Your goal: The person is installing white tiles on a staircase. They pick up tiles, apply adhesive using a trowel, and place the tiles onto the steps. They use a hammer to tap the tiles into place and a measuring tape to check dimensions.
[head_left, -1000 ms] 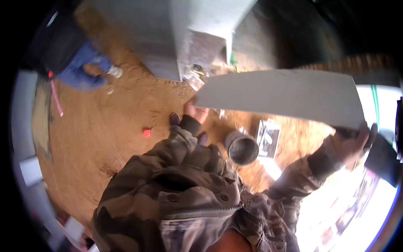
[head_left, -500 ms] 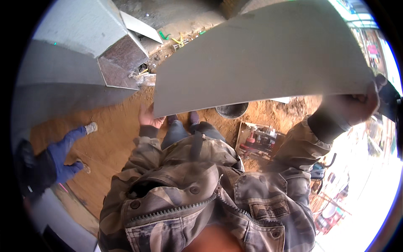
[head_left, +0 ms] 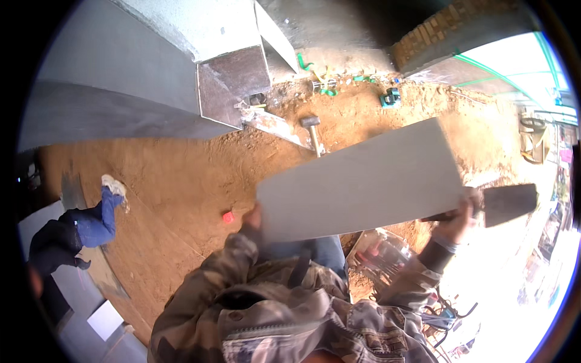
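Note:
A large flat grey tile is held out in front of my body, tilted, with its right end higher. At its left edge, my left hand is closed on the tile, its fingers partly hidden behind it. My right hand grips the lower right corner. A dark flat blade, apparently a trowel, sticks out to the right of that hand; its handle seems to lie in the same grip.
A mallet lies on the dirt beyond the tile, near a teal power tool. A tiled pillar base stands at far left. A co-worker in blue trousers is at left. A small red object lies near my left hand.
The tile has come down and nearer to my body. My left hand, open at its corner before, now closes on its left edge. My right hand has moved inward and lower.

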`<state>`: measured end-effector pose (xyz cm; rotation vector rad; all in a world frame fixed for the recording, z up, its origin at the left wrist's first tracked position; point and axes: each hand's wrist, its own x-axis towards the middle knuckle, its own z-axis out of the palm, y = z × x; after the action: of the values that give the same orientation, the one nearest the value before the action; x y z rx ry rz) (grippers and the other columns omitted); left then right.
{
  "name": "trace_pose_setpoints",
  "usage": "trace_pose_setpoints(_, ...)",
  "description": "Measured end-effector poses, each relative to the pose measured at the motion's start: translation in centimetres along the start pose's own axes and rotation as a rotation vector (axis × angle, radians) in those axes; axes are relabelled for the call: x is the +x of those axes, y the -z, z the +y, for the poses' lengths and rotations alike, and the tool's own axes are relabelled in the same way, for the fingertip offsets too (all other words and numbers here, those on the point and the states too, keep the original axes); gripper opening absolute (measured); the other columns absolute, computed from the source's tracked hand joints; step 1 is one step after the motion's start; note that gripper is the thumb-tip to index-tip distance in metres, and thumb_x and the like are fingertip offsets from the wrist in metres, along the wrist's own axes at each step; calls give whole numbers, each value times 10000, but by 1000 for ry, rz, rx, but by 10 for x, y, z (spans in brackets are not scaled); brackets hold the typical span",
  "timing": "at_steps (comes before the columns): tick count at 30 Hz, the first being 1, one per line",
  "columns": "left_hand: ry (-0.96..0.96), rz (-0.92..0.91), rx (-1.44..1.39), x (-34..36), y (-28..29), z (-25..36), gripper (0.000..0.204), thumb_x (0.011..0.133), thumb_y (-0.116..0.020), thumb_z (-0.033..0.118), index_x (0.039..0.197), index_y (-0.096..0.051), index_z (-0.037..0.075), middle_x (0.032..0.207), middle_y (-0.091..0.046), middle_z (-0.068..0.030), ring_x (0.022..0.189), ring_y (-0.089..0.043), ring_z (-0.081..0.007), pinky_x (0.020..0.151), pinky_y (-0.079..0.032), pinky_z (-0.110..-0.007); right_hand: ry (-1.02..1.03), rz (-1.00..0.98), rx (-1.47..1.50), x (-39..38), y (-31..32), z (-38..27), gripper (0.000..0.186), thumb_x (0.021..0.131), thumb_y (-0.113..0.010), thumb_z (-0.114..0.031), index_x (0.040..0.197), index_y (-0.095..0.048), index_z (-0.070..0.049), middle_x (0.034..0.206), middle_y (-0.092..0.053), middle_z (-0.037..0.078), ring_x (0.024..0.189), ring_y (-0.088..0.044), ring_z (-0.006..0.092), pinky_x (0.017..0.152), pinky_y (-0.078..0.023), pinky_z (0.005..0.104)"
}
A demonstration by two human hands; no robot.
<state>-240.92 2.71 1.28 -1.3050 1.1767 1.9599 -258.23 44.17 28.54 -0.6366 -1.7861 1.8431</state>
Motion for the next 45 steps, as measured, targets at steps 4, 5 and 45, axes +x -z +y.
trace_pose_setpoints(4, 50, 423, -7, 23, 126, -103, 656, 932, -550, 613, 974, -712, -22, 826, -688, -52, 735, -626, -147, 636, -523, -339, -271, -57, -14, -7, -3, 151, 177, 808, -704, -57, 980, -666, -45, 628, -544, -8, 463, -487, 83, 400, -394, 235)
trace_pose_setpoints(5, 81, 543, 145, 8, 128, -93, 666, 934, -546, 608, 985, -707, -37, 862, -702, -71, 763, -651, -177, 655, -536, -356, -321, -14, -100, -11, -6, 191, 169, 803, -699, -50, 968, -664, -47, 668, -556, 2, 478, -493, 88, 407, -403, 237)
trace_pose_setpoints(45, -365, 645, -315, 612, 150, -236, 647, 955, -551, 532, 1155, -647, -75, 1115, -682, -169, 940, -664, -318, 843, -558, -440, 153, -508, -659, 12, -64, 560, 400, 926, -694, -365, 719, -572, -44, 562, -518, -17, 447, -474, 71, 386, -346, 256)
